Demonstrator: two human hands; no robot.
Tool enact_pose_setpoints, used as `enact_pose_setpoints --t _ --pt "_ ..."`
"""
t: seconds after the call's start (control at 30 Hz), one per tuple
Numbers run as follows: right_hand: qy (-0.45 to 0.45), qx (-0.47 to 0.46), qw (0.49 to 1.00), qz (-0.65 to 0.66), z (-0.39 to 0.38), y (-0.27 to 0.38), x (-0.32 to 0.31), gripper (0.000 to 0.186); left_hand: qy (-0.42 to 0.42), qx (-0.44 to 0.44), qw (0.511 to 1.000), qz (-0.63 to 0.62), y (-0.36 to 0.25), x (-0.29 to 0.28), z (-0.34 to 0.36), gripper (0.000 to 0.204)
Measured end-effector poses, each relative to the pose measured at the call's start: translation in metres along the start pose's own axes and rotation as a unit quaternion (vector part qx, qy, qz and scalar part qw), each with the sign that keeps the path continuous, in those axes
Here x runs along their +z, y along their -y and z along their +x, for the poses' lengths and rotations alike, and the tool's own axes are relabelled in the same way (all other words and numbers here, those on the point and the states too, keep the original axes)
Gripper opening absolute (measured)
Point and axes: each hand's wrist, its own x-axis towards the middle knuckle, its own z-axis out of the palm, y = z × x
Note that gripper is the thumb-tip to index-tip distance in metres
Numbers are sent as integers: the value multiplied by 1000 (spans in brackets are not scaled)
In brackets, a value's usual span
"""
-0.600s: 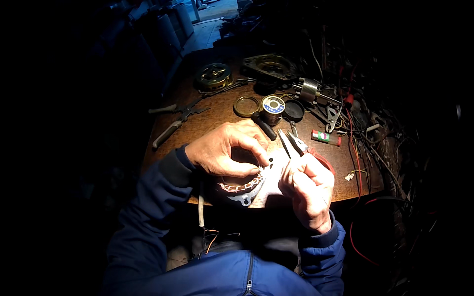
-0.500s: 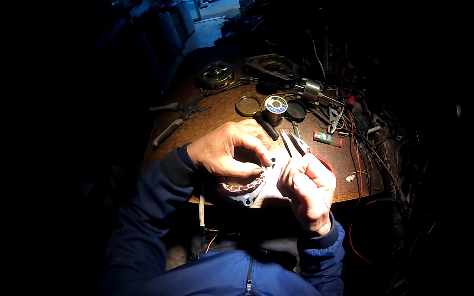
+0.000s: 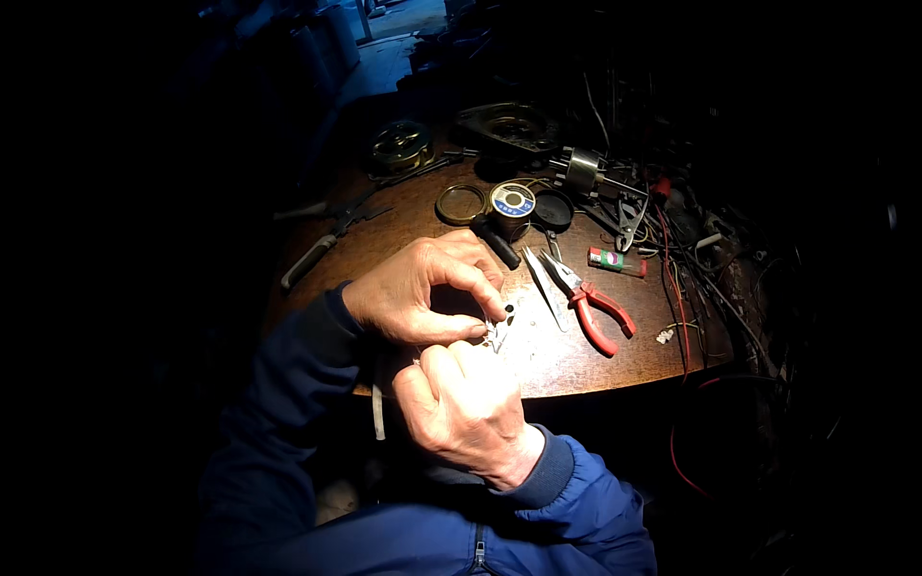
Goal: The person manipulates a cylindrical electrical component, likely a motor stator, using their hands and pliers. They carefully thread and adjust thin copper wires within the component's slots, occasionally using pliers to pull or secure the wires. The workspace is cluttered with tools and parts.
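Under a bright pool of light, my left hand curls over the wound motor stator, its thumb and forefinger closed at the stator's near right edge. Only a pale, overexposed bit of the stator shows now, since my hands cover the copper winding and its white lacing. My right hand is a closed fist just in front, knuckles up against the work; whatever its fingers pinch is hidden. To the right lie silver tweezers and red-handled long-nose pliers, both untouched.
Beyond my hands are a solder spool, a black cylinder, a brass-coloured ring and a round black lid. A rotor, a battery and tangled wires crowd the right. Pale-handled pliers lie left.
My right hand has moved left and nearer, from beside the pliers to below my left hand, uncovering the red handles and hiding the winding. The left hand keeps its grip.
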Motion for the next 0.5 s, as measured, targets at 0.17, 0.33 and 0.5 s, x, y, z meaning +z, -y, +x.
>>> enact_pose_setpoints --t 0.17,0.33,0.5 --pt "-30 7 999 -38 -10 7 7 16 1 -9 1000 -4 0 0 0 23" --pt "-26 10 997 -67 -18 10 10 16 31 -15 999 -17 2 -12 -5 34" --pt "-65 20 996 -66 -25 9 13 12 104 -11 994 21 -16 -37 -25 63"
